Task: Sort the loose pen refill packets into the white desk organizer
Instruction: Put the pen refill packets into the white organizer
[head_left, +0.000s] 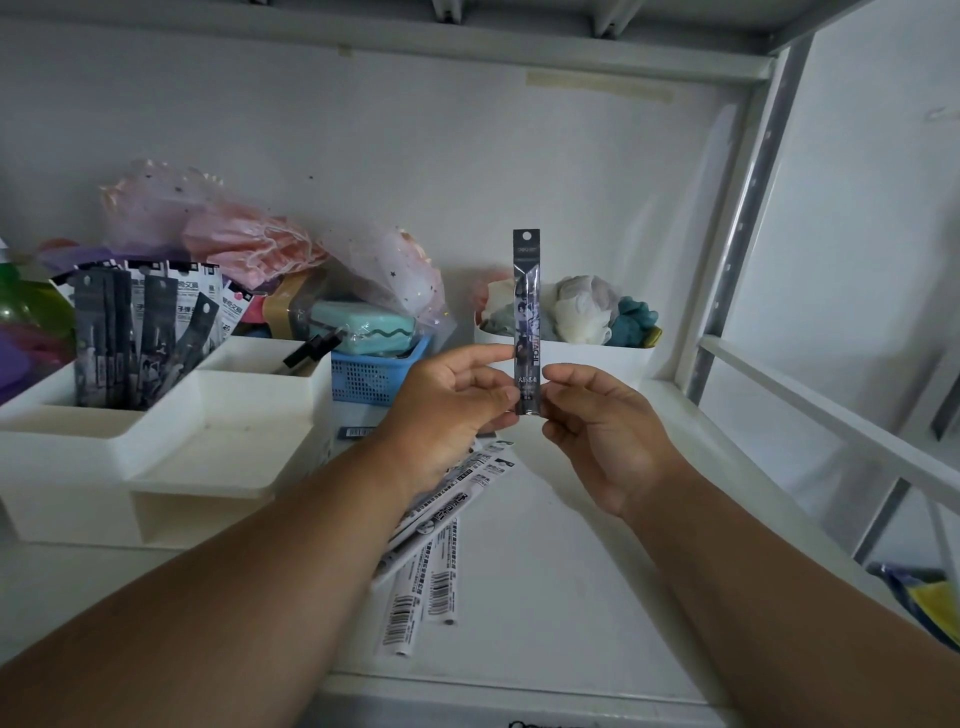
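Two bare hands meet in mid-air above the white surface (545, 561), both forearms reaching in from the lower edge. The left hand (447, 410) and the right hand (605, 431) each pinch the lower end of one narrow dark pen refill packet (527, 312), thumb and forefinger of each clamped on its opposite side edges, the remaining fingers loosely curled. The packet stands upright, its punched hang-hole at the top.

The tiered white plastic desk organizer (156, 447) sits to the left of the held packet. Its tall rear-left compartment holds a bunch of standing refill packets (135, 332), dark ones in front and white-labelled ones behind. The small compartment beside it holds a black object (311, 348) leaning out over the rim; what it is cannot be told. The shallow front tray shows bare.

Below the held packet, partly under the left wrist, several loose white barcode-printed refill packets (431, 561) lie fanned on the surface. Behind the left hand stands a blue perforated plastic basket (369, 379) with a mint-green case (363, 332) in it. Behind the held packet, a white tub (597, 358) holds crumpled white and teal items.
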